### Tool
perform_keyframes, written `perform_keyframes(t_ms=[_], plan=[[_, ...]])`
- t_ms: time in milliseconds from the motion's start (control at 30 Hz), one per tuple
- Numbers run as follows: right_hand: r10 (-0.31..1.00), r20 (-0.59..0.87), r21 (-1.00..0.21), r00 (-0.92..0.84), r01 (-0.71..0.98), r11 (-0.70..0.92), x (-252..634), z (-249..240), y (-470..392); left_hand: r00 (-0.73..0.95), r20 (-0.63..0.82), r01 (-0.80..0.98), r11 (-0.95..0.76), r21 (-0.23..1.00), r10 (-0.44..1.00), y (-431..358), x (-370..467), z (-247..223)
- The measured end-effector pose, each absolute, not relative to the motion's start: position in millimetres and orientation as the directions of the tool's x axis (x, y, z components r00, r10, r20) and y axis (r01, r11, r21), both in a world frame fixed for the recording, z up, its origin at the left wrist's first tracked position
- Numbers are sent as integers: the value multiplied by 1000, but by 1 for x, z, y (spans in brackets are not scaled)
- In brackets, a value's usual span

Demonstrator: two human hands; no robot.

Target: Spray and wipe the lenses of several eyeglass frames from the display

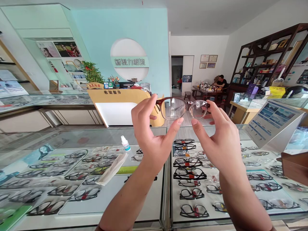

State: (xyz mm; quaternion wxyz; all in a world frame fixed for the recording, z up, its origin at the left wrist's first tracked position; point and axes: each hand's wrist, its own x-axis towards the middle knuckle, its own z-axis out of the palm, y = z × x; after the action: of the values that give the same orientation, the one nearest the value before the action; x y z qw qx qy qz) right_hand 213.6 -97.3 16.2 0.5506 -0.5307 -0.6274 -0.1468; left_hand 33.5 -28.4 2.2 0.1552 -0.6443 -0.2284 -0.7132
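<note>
Glasses held crosswise between two pinching hands, above the glass counter

At the left, the pale cloth (pixel 112 169) lies on the glass counter (pixel 166 192), its long axis running slantwise from near left to far right; its far end points towards the small white bottle (pixel 125 143), which stands just beyond it; both are on the left hand's side, so that hand is the nearer one to them; next comes the left hand (pixel 151 136), pinching the left end of the glasses (pixel 189 103), index finger up by the hinge and thumb under the lower rim; the glasses are in the air straight ahead, over the far part of the counter, their long axis running from hand to hand and roughly level, with the bridge between the two thumbs; neither hand is clearly nearer, as each grips its own end; at the right, the right hand (pixel 218 138) pinches the other end, index finger by the hinge and thumb low near the bridge; how the temples are folded cannot be told for sure; beneath and between the forearms, dark-framed spectacles (pixel 190 173) sit in a column; farther right stands a slanted printed board (pixel 274 120)
</note>
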Motion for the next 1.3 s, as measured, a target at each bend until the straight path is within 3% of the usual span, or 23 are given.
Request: perform_keyframes(t_ms=[267,533,800,1300], plan=[[508,843,-414,177,816,403,212,14,-95,-114,992,527,-843,102,49,-29,32,3],[387,907,-368,165,758,539,209,11,-97,-144,965,354,-899,258,220,-12,22,4],[377,920,-333,103,712,618,205,9,-99,-153,955,297,-910,289,253,-2,14,7],[373,924,-316,87,723,614,204,11,-106,-205,941,253,-915,315,268,1,20,2]])
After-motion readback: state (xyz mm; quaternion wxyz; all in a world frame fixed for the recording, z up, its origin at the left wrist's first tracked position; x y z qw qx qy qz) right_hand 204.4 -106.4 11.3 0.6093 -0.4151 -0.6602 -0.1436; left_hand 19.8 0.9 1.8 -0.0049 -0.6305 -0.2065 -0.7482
